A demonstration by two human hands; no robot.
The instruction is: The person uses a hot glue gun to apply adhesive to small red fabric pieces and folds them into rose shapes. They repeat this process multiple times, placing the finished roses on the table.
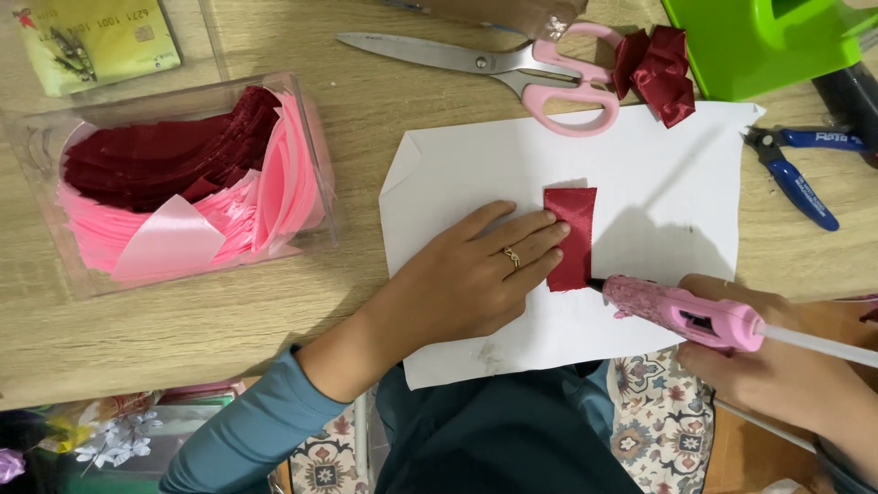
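My left hand [476, 274] lies flat on a white sheet of paper [658, 174], its fingertips pressing the left edge of a dark red ribbon piece [574, 229]. A ring sits on one finger. My right hand [777, 366] grips a pink glue gun [681, 311] with a clear glue stick out the back. Its nozzle touches the lower right corner of the ribbon piece.
A clear plastic box [315, 160] at left holds several pink and dark red ribbon pieces. Pink-handled scissors [512, 66] and a folded dark red ribbon bow [658, 71] lie beyond the paper. Blue pliers [805, 178] and a green object [759, 41] are at right. The wooden table's front edge runs near my body.
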